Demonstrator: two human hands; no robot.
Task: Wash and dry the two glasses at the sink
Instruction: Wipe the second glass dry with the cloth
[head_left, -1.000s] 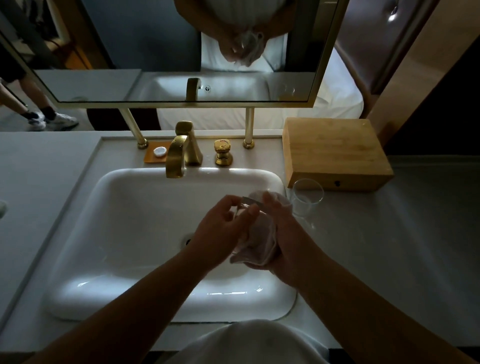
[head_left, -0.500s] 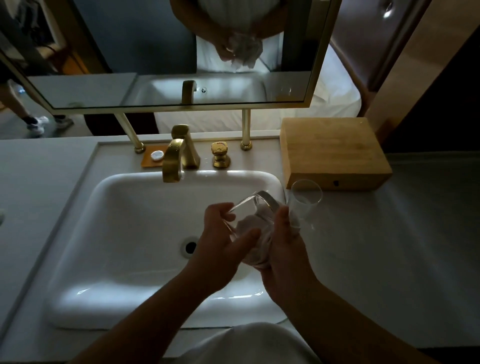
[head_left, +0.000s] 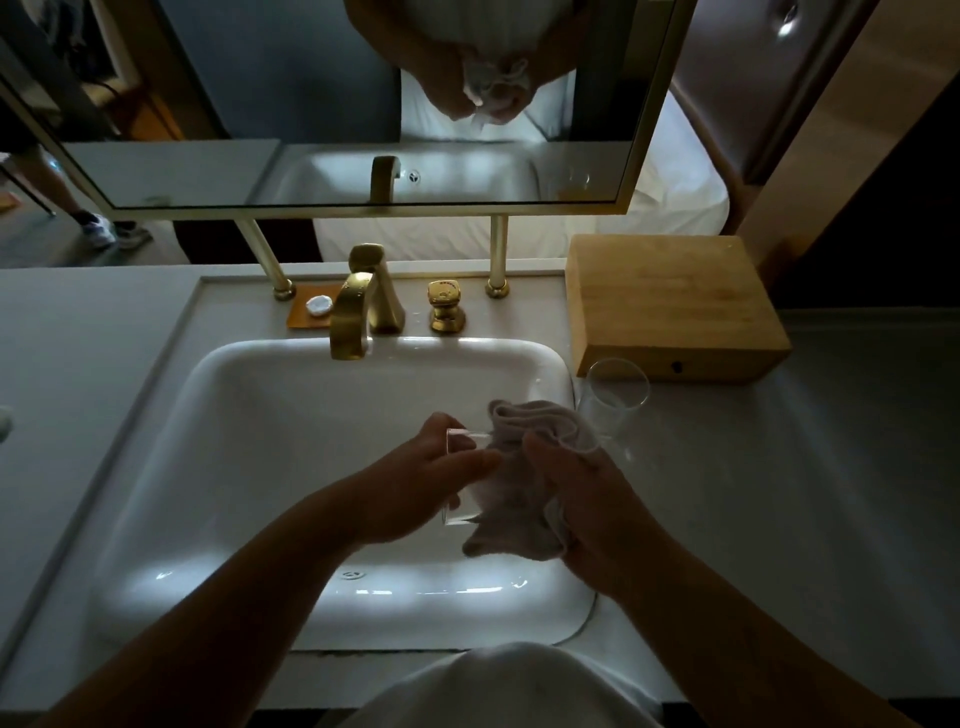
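Over the right half of the white sink (head_left: 249, 405), my left hand (head_left: 415, 483) holds a clear glass (head_left: 465, 478), fingers wrapped around its side. A pale cloth (head_left: 524, 467) is bunched against and partly over that glass, and my right hand (head_left: 587, 493) grips the cloth. Much of the held glass is hidden by fingers and cloth. A second clear glass (head_left: 613, 400) stands upright on the grey counter just right of the sink, in front of the wooden box.
A gold faucet (head_left: 353, 317) and a gold knob (head_left: 445, 306) stand behind the basin. An orange dish (head_left: 311, 314) with a small white piece lies left of the faucet. A wooden box (head_left: 670, 306) sits at the back right. A framed mirror (head_left: 332, 104) hangs above.
The held glass has turned from mouth-up to lying more sideways in my left hand. The cloth has come up over its right side, and both hands have shifted slightly.
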